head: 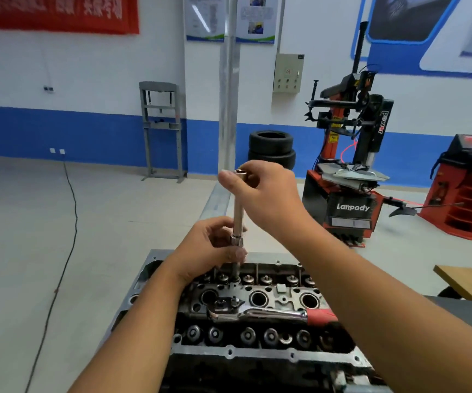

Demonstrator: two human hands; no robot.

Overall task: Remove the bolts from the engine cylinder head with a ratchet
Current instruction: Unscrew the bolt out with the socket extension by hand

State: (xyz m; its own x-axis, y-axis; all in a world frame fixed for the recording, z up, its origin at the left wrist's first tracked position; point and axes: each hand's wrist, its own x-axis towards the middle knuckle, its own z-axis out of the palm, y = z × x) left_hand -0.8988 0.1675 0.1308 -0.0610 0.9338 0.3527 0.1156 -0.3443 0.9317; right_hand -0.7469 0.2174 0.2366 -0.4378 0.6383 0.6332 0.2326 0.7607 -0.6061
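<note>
Progress: the job appeared to be mid-way; an extension bar (239, 211) stood upright on a bolt (236, 278) in the far row of the cylinder head (257, 304), turned by hand rather than by the ratchet
Ratchet: the ratchet (257, 312) lay flat across the middle of the cylinder head, red grip to the right, held by no hand
Left hand: the left hand (215, 245) had its fingers curled round the lower part of the extension bar, near the socket joint
Right hand: the right hand (260, 191) pinched the top end of the extension bar between thumb and fingers
Done: how many bolts were already out could not be told
Left: judged from the bar in place, at least this bolt remained to be lifted out; others in the head were not clearly visible
Openings in the head: three round wells (258, 298) along the centre looked dark, contents not visible
Background: stacked tyres (271, 148) and a tyre machine (351, 171) stood well apart on the floor
</note>
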